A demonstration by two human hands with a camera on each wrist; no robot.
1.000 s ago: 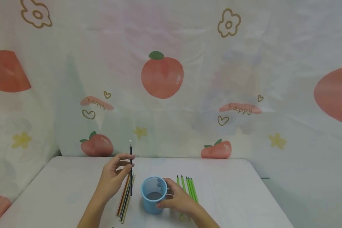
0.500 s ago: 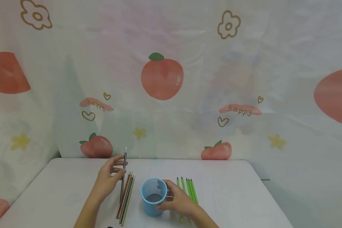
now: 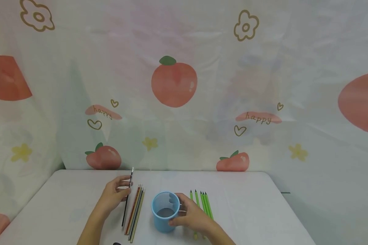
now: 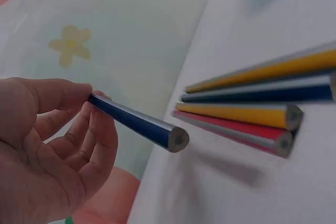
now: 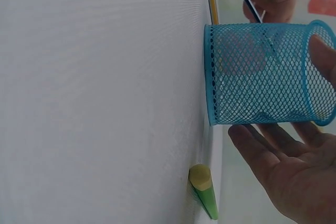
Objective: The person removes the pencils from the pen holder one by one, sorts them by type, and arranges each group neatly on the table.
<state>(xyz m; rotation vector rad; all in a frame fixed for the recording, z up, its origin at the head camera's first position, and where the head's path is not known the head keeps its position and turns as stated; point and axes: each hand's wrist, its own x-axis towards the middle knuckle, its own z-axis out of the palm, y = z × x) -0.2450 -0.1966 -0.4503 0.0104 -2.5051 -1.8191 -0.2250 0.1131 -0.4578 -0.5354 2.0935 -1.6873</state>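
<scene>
My left hand (image 3: 111,197) pinches a dark blue and silver pencil (image 4: 137,119) between thumb and fingertips. The pencil slants, its white-tipped end up and its unsharpened end low, just left of a bundle of striped pencils (image 3: 135,214). In the left wrist view those lying pencils show yellow, blue and red sides. My right hand (image 3: 194,212) grips the blue mesh pencil cup (image 5: 257,74) from its right side, thumb near the rim and fingers around the wall. The cup stands upright on the table, and no pencils show inside it.
Several green pencils (image 3: 207,204) lie right of the cup, partly behind my right hand, their dark points toward the back. The white table (image 3: 251,204) ends at a fruit-printed curtain (image 3: 202,143). A small dark object (image 3: 117,243) shows at the bottom edge.
My left hand has come down and to the left with the blue pencil, which has gone from upright to slanted, left of the bundle. The right hand and cup stay in place.
</scene>
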